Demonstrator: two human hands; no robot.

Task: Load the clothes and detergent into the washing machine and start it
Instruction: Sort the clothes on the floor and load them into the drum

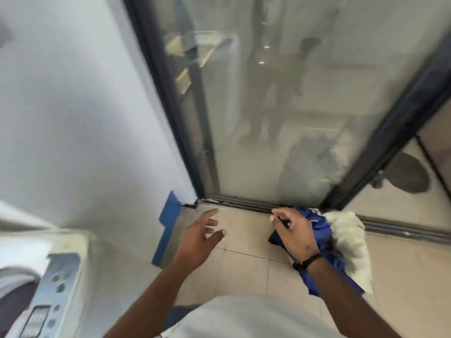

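A pile of clothes lies on the tiled floor by the glass door: a blue garment [319, 223] and a cream-white fluffy one [351, 242] beside it. My right hand [294, 231] hovers just over the blue garment with fingers loosely spread and holds nothing. My left hand [200, 236] reaches forward over the bare tiles, fingers straight and apart. The washing machine [48, 276] stands at the lower left, its grey control panel with round buttons facing up. No detergent is in view.
A white wall [85, 118] rises on the left with a blue skirting strip [168, 230] at its foot. A dark-framed glass door [280, 106] stands ahead, its floor track [244, 206] running along the tiles. The frame is blurred.
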